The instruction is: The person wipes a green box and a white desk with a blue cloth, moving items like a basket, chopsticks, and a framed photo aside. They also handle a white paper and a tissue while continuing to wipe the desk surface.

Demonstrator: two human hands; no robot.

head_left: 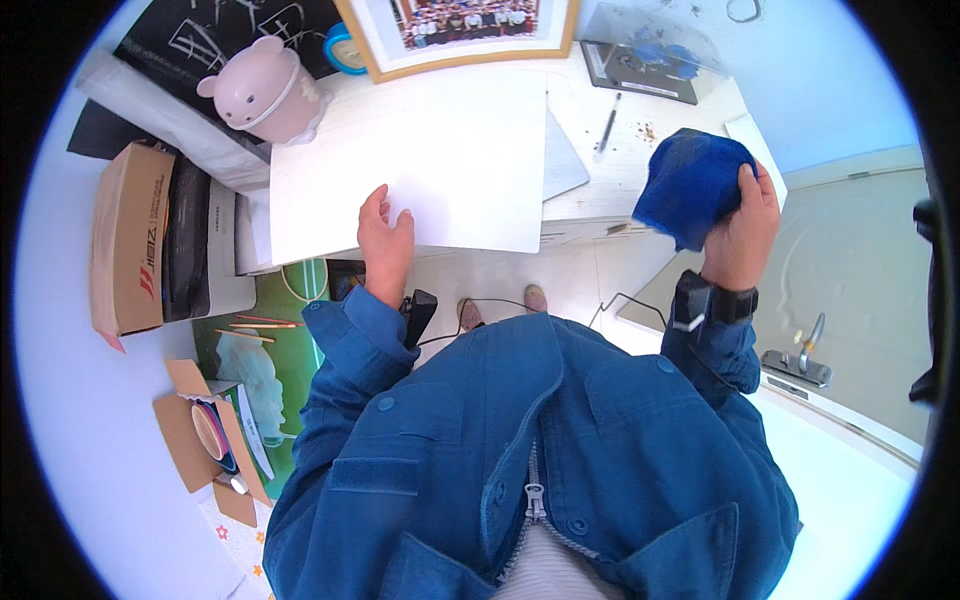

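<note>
Our right hand (742, 235) grips the blue cloth (690, 185); our left hand (385, 245) lies flat on the white board (450, 150). Wiping toward 11 o'clock, we might knock the pen (607, 124) off the desk (640, 160).

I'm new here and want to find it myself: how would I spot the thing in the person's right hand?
Start at the white desk and go to its right end, past the pen. There the right hand grips a crumpled blue cloth, the only deep-blue soft thing on the desk.

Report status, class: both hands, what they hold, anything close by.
Left hand flat on white sheet. Right hand gripping blue cloth. Pen nearby on desk.
</note>
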